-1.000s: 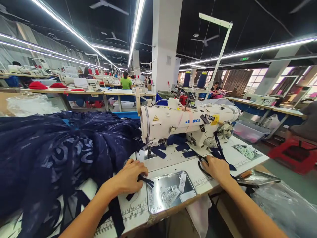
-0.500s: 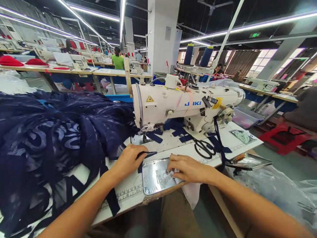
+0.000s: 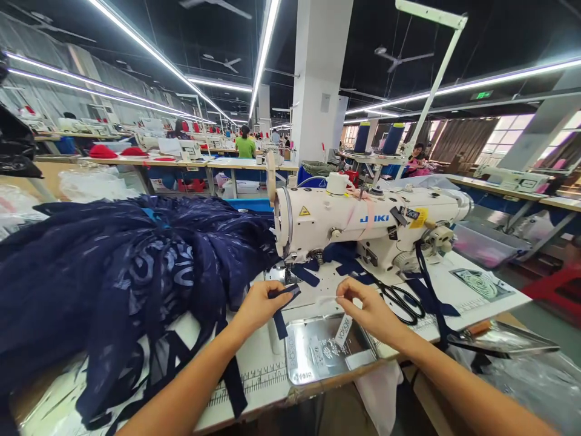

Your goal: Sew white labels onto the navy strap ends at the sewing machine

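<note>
My left hand is closed around the end of a navy fabric strip, close to the needle area of a white sewing machine. In a pinch, my right hand holds a small white printed label, which hangs below the fingers. Something whitish at its fingertips is too blurred to name. Beneath the hands lies a shiny metal tray with more labels in it. A heap of navy sheer fabric covers the table to the left.
Black-handled scissors lie right of my right hand, among navy scraps. A second metal tray sits at the table's right edge. Thread cones stand behind the machine. Co-workers sit farther back.
My right hand has lifted out of the tray with a label and moved up towards the machine. My left hand still grips the strip. The view has shifted.
</note>
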`<state>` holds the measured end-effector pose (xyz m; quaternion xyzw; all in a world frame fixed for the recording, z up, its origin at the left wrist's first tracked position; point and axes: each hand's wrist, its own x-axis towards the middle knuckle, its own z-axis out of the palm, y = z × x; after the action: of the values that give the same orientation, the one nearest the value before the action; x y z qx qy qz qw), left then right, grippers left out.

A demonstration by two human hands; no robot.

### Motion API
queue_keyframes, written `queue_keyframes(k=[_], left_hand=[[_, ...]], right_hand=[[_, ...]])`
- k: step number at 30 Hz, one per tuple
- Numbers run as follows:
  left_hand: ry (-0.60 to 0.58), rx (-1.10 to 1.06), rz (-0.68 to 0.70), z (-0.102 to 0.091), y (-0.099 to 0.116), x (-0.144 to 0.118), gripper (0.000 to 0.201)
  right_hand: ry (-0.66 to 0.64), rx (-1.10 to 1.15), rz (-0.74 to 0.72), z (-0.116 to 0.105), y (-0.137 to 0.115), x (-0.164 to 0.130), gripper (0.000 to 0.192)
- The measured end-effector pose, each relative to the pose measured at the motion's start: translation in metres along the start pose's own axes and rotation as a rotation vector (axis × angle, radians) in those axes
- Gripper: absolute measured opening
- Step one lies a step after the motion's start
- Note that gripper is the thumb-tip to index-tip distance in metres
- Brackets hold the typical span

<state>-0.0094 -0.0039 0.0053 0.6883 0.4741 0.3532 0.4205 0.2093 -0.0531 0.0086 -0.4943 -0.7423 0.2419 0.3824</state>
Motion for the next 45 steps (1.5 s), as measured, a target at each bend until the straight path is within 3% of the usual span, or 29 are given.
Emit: queue_keyframes(k=[5, 11, 14, 18, 23, 27, 31, 39, 41, 43, 45], left_hand=[[-0.053, -0.213, -0.079, -0.001, 0.003, -0.002, 0.024], [-0.125, -0.352, -0.126, -0.005, 0.006, -0.004, 0.028], [-0.144, -0.369, -0.120, -0.007, 0.005, -0.004, 0.032], [-0.081, -0.340, -0.100, -0.004, 0.004, -0.004, 0.031], [-0.041, -0.383, -0.166, -0.002, 0.003, -0.003, 0.030], [-0.059, -0.382, -0.193, -0.003, 0.004, -0.004, 0.032], [-0.047, -0.338, -0.151, -0.002, 0.005, -0.004, 0.030], [-0.082, -0.299, -0.106, -0.006, 0.006, -0.001, 0.024], [-0.092, -0.271, -0.098, -0.007, 0.006, -0.001, 0.024], [-0.133, -0.218, -0.083, -0.008, 0.006, -0.002, 0.024], [-0.186, -0.116, -0.047, -0.010, 0.005, -0.003, 0.022]], right_hand=[[-0.037, 0.390, 0.028, 0.037, -0.019, 0.020, 0.012], [0.079, 0.312, -0.067, 0.063, -0.021, 0.044, 0.014], [0.102, 0.236, -0.128, 0.065, -0.020, 0.047, 0.014], [0.120, 0.221, -0.142, 0.065, -0.019, 0.045, 0.015], [0.172, 0.397, 0.022, 0.061, -0.013, 0.045, 0.015], [0.009, 0.578, 0.214, 0.053, -0.013, 0.048, 0.020], [-0.087, 0.666, 0.278, 0.051, -0.019, 0.049, 0.019], [-0.003, 0.626, 0.192, 0.062, -0.017, 0.049, 0.016], [-0.038, 0.589, 0.137, 0.061, -0.012, 0.047, 0.014], [-0.113, 0.479, 0.079, 0.055, -0.004, 0.047, 0.011], [-0.171, 0.192, 0.019, 0.041, 0.008, 0.050, 0.009]])
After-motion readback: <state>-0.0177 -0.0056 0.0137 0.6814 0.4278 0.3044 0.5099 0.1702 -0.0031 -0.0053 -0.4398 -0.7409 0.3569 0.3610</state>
